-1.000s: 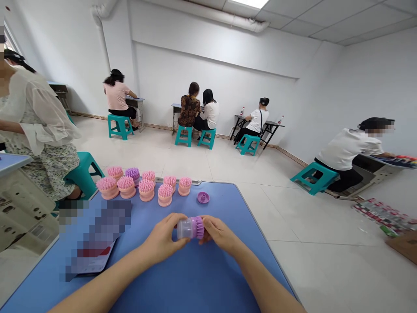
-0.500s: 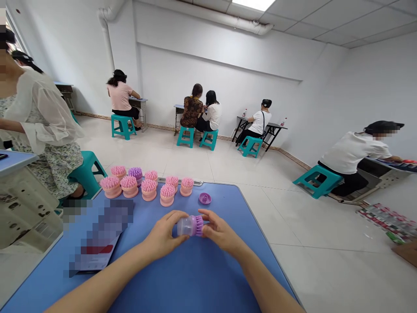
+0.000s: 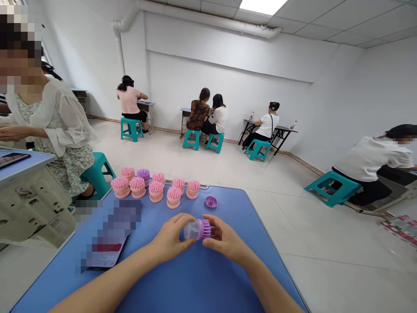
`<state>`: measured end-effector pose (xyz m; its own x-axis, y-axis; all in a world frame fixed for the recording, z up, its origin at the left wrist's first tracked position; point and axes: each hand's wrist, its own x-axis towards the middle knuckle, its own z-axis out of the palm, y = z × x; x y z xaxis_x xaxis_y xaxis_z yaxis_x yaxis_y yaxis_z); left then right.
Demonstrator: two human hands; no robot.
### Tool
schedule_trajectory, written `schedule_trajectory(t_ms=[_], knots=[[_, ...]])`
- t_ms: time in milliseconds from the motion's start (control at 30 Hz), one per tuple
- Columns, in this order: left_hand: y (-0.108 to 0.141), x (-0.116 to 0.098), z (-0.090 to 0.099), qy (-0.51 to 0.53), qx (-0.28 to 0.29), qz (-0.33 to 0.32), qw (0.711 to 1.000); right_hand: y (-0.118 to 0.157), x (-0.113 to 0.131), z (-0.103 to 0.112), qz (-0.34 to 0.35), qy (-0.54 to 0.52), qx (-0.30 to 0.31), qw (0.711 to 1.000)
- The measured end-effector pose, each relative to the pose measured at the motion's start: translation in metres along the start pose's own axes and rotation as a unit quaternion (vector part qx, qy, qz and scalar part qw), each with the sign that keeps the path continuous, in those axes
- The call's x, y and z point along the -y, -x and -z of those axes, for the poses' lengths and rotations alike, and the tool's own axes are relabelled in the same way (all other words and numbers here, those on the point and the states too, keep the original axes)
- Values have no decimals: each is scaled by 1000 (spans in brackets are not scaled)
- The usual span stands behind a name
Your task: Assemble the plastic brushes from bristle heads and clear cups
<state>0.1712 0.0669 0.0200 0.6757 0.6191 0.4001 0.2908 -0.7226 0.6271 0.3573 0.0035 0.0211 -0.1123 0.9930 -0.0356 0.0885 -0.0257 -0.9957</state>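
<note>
A scrubbing brush [image 3: 193,230] with a clear, rounded body and a purple bristle head lies sideways above the table, its bristles facing right. My left hand [image 3: 174,234] is closed around the clear body, thumb below and fingers above. At the bristle end is my right hand [image 3: 224,237], its fingers curved and spread apart around the head; whether a fingertip touches the bristles is hard to see. Just beyond my hands, a small round purple cap [image 3: 211,201] with a central stub rests on the table.
Several brushes with pink bristles [image 3: 156,191] and one with purple bristles [image 3: 143,174] stand at the far left of the blue table [image 3: 182,278]. A phone-like slab [image 3: 110,243], partly pixelated, lies left of my forearm. A person [image 3: 58,117] sits at the neighbouring desk; others sit farther off.
The view has turned left, so everything appears shifted right. My right thumb has come down off the bristles and its fingers have loosened. My left hand keeps its grip on the brush.
</note>
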Motion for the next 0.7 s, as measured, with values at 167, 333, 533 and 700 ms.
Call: schedule_trajectory(t_ms=[167,333,533,700], knots=[[1,1,1,-31,-2,-72,997,0,5,-4,-26,-5,17,1000],[1,1,2,-52,0,-116,992,2,11,-7,-89,-28,14,996],[1,-1,2,-19,29,4,999,2,5,-5,-26,-41,0,999],[1,-2,-1,-26,32,-29,999,1,6,-2,-16,-31,26,999]])
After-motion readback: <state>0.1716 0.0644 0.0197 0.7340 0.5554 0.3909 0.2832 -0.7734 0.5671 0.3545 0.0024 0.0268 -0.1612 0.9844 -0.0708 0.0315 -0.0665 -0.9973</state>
